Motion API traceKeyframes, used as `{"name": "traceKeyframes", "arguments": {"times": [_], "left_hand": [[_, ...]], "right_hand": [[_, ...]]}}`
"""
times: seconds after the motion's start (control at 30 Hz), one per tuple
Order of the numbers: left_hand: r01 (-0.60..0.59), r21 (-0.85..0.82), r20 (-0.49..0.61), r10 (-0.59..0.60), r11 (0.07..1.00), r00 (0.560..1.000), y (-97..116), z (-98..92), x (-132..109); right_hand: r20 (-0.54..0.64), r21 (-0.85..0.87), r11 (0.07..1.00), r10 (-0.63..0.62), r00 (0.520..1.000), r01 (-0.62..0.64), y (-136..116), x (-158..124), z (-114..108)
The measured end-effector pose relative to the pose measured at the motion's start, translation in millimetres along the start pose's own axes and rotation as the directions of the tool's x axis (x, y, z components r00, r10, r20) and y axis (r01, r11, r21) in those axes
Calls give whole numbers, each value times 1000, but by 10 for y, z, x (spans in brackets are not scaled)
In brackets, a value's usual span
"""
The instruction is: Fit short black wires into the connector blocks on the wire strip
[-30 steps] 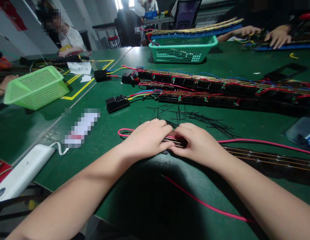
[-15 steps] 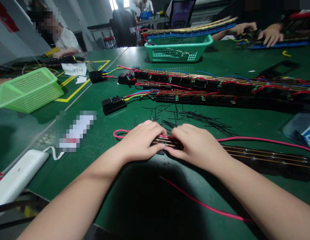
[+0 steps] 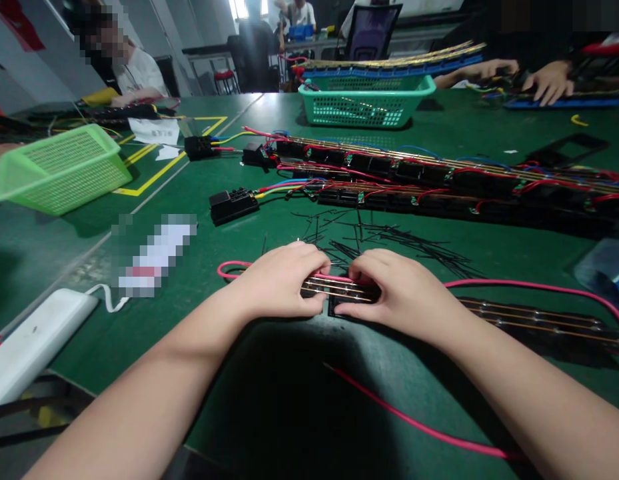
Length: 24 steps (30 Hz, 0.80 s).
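Note:
A black segmented strip with copper-coloured rods along its top (image 3: 539, 323) lies along the near part of the table. My left hand (image 3: 284, 277) grips its left end, thumb on the near side and fingers on the far side. Just right of it, my right hand (image 3: 399, 283) holds the same strip between thumb and curled fingers. Bare rods and black segments show in the gap between the hands. A thick pink-red wire (image 3: 514, 283) follows the strip's far side and loops back left of my left hand. My palms hide the rest of the gripped part.
Loose thin black sticks (image 3: 419, 243) lie beyond my hands. Similar wired strips (image 3: 414, 193) with a black connector block (image 3: 234, 205) stretch behind them. Another red wire (image 3: 414, 420) lies in front. Green baskets (image 3: 369, 110), a white power strip (image 3: 49, 340) and a co-worker's hand (image 3: 552, 81) are around.
My hands have drawn slightly apart, the right one shifting right and its thumb lifting away from the left thumb. More of the strip shows between them. The view has shifted a little.

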<state>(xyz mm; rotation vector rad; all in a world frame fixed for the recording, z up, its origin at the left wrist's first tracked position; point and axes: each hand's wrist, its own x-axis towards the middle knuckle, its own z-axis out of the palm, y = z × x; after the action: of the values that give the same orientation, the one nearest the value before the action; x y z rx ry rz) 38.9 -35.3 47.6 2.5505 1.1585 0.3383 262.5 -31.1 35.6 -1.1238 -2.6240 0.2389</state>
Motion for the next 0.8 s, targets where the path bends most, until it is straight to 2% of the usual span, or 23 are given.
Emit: {"name": "traceKeyframes", "arguments": {"times": [0.17, 0.27, 0.4, 0.57, 0.67, 0.8], "left_hand": [[33, -98, -48, -38, 995, 998, -42, 10, -1], [87, -43, -92, -91, 995, 992, -44, 35, 20], [119, 65, -70, -114, 991, 991, -42, 81, 46], [154, 61, -116, -146, 986, 982, -62, 96, 40], [151, 100, -84, -143, 983, 986, -58, 87, 32], [139, 153, -19, -138, 978, 990, -25, 76, 31]], "right_hand": [[18, 34, 998, 46, 999, -46, -12, 15, -13], [19, 54, 996, 71, 997, -72, -31, 23, -30], [10, 63, 996, 69, 998, -69, -41, 23, -37], [15, 57, 996, 65, 998, -65, -32, 27, -19], [23, 87, 994, 58, 998, -60, -23, 35, -16], [0, 211, 975, 67, 998, -66, -16, 47, -29]]}}
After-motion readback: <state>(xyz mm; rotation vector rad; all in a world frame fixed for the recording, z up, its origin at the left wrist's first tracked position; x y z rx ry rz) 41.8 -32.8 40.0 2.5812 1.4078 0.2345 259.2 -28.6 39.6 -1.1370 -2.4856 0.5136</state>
